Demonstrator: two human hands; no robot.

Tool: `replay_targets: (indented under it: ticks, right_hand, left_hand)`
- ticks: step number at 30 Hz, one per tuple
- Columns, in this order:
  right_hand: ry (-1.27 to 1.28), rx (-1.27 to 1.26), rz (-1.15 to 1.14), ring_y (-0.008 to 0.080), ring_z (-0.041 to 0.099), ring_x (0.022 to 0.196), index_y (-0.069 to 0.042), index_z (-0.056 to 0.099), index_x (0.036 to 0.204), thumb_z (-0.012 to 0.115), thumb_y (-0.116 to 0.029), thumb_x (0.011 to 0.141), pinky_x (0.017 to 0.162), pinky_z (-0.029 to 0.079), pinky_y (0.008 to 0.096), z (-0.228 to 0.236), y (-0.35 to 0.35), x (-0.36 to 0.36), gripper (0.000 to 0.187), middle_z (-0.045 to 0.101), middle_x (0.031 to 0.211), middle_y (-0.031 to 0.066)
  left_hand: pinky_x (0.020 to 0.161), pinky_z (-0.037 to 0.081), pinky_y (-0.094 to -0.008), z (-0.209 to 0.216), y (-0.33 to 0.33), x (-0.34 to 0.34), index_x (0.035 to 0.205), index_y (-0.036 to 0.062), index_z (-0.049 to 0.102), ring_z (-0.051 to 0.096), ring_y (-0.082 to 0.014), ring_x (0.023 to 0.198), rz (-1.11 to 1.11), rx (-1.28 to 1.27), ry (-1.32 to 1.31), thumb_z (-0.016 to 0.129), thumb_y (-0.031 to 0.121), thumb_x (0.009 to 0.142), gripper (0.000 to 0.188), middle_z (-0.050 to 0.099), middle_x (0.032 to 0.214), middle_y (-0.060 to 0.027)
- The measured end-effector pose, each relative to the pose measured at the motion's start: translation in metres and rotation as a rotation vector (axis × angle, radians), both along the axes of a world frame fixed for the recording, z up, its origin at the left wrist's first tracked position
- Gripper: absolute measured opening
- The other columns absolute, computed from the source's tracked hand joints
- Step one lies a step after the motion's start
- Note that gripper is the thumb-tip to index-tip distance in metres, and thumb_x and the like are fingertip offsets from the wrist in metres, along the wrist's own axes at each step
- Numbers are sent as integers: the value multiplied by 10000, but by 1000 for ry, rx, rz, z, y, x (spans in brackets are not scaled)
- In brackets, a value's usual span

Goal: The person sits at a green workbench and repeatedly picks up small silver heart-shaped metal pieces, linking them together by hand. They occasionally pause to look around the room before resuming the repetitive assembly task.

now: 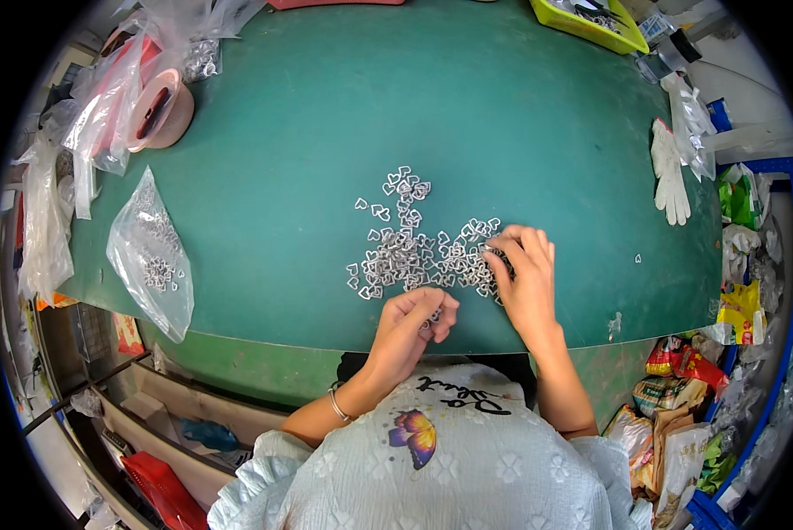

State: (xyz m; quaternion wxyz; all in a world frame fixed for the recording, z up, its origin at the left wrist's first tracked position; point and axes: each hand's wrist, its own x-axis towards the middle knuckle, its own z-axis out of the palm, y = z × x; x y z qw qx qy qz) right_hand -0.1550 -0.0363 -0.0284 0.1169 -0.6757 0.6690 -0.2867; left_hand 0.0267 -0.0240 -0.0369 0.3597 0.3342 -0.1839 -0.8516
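Note:
Small silver heart-shaped rings [401, 256] lie in a loose, spread pile on the green table before me. At the pile's near side, close to the table edge, my left hand [405, 331] is curled closed around a few of these rings, which show between the thumb and fingers. My right hand [529, 278] reaches into the pile's right end, its thumb and fingers bent together on rings there; how many they grip is hidden. To the left, a clear plastic bag [154, 252] holds more of the rings.
The green table [502, 115] has a curved near edge. A pink basket [165, 110] and plastic bags stand at far left, a yellow tray [591, 26] at far right. A white glove [670, 172] lies on the right; one stray ring [638, 259] sits nearby.

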Motion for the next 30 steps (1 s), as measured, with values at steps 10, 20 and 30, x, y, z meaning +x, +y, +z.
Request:
replay_targets:
  ticks: [10, 20, 30]
  right_hand:
    - [-225, -56, -90, 225, 530, 732, -24, 645, 833, 630, -33, 744, 677, 369, 317, 5, 19, -7, 91, 615, 791, 76]
    - [-302, -27, -172, 197, 527, 692, -31, 642, 793, 655, -30, 719, 658, 357, 290, 4, 26, -9, 75, 623, 779, 67]
    - [-1162, 253, -315, 100, 524, 717, -9, 625, 865, 606, -2, 798, 651, 419, 242, 5, 38, -10, 70, 624, 806, 57]
  left_hand:
    - [523, 336, -208, 9, 0, -8, 1032, -3, 571, 408, -73, 592, -71, 6, -122, 463, 137, 913, 213, 481, 687, -8]
    - [549, 355, -212, 10, 4, -9, 1028, -21, 571, 440, -71, 637, -62, 33, -130, 474, 101, 897, 203, 507, 735, -14]
    - [564, 361, -211, 17, 5, -14, 1040, -12, 566, 442, -68, 650, -51, -12, -174, 518, 64, 870, 193, 517, 758, -9]
